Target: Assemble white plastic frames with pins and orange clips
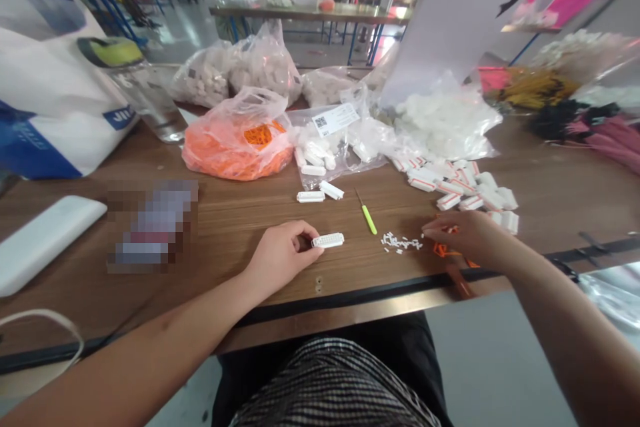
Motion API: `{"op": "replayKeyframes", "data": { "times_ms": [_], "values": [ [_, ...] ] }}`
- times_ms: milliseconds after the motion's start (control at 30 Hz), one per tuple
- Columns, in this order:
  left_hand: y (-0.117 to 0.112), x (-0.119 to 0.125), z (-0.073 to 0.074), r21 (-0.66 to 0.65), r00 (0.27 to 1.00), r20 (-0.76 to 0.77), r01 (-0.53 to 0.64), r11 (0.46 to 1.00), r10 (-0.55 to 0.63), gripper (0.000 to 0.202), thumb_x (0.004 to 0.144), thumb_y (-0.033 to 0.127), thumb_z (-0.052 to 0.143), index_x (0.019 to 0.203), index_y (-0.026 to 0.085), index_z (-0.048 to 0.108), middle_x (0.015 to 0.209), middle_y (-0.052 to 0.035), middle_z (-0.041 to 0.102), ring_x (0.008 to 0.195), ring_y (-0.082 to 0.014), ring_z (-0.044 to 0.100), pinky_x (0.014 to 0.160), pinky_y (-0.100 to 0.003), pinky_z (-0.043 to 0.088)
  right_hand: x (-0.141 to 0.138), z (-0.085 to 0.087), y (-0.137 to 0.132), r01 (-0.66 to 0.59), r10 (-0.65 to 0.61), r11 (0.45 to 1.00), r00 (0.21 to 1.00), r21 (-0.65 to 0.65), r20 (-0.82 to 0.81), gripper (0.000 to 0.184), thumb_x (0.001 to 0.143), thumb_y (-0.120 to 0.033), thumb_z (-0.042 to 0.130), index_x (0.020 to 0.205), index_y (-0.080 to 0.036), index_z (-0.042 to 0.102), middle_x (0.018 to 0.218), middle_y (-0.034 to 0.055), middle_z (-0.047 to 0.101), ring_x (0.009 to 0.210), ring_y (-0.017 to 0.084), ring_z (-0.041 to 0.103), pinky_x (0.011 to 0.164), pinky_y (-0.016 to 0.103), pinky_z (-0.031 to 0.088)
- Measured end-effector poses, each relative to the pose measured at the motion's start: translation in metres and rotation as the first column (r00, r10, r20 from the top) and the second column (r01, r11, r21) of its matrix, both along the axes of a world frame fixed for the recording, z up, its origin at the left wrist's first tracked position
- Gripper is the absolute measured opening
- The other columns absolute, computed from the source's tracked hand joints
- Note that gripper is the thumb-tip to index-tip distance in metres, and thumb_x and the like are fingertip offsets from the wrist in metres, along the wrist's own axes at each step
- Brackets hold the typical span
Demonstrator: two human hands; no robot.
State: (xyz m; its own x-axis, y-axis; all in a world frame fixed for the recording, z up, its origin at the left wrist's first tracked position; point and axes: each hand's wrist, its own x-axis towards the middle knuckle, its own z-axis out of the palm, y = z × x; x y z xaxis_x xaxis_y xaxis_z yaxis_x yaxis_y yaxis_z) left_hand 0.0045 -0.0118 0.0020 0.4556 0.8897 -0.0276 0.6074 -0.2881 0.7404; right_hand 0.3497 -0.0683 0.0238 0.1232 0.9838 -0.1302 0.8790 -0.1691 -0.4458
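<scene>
The left hand (279, 257) is clamped on a white rectangular plastic connector housing (328, 240) on the brown wood-grain workbench (225, 213). The right hand (473, 238), fingers together, lies just beside small white plastic pieces (400, 242). Bagged white parts (445, 123) line the bench; metal-framed shelving (310, 12) stands beyond.

Bright indoor light, bowed edges, perhaps slight blur.

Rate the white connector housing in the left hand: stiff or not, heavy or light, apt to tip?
The white plastic connector housing is probably stiff, as its moulded block keeps straight edges. It is likely light for its size, given the plastic and rows of holes. Its squared shape should not roll, though it might tip onto a side if pushed high.
</scene>
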Motion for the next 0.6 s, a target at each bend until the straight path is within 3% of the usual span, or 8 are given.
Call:
{"op": "replayKeyframes", "data": {
  "times_ms": [200, 400, 600],
  "values": [
    [0.0004, -0.0002, 0.0012, 0.020, 1.000, -0.007, 0.002, 1.000, -0.001, 0.009, 0.074, 0.028, 0.070, 0.081, 0.022, 0.069, 0.058, 0.0055, 0.053, 0.053, -0.0105, 0.044, 0.056, -0.024, 0.036, -0.0057, -0.0061, -0.0034, 0.010, -0.010, 1.000, 1.000, -0.001, 0.013, 0.017, 0.075, -0.034, 0.062, 0.070, -0.025, 0.075, 0.080, 0.0053, 0.077, 0.074, 0.026, 0.070, 0.066, 0.039, 0.052],
    [-0.0012, -0.0004, 0.0018, 0.018, 1.000, 0.015, 0.010, 1.000, -0.010, 0.009, 0.074, 0.026, 0.071, 0.081, 0.022, 0.069, 0.059, 0.0057, 0.055, 0.053, -0.0104, 0.045, 0.057, -0.024, 0.037, -0.0038, -0.0078, -0.0028, 0.047, -0.052, 0.998, 0.992, 0.051, 0.116, 0.013, 0.069, -0.037, 0.068, 0.067, -0.027, 0.075, 0.066, 0.0049, 0.074, 0.062, 0.029, 0.067, 0.054, 0.040, 0.049],
    [-0.0030, 0.0015, 0.0051, 0.003, 1.000, 0.000, -0.007, 1.000, 0.007, 0.010, 0.072, 0.025, 0.071, 0.082, 0.021, 0.069, 0.062, 0.0048, 0.056, 0.055, -0.0109, 0.046, 0.058, -0.024, 0.037, -0.0060, -0.0055, 0.0002, 0.000, -0.001, 1.000, 0.999, 0.023, 0.053, 0.013, 0.068, -0.033, 0.065, 0.061, -0.026, 0.072, 0.060, 0.0039, 0.070, 0.055, 0.023, 0.064, 0.049, 0.034, 0.046]
  ]
}}
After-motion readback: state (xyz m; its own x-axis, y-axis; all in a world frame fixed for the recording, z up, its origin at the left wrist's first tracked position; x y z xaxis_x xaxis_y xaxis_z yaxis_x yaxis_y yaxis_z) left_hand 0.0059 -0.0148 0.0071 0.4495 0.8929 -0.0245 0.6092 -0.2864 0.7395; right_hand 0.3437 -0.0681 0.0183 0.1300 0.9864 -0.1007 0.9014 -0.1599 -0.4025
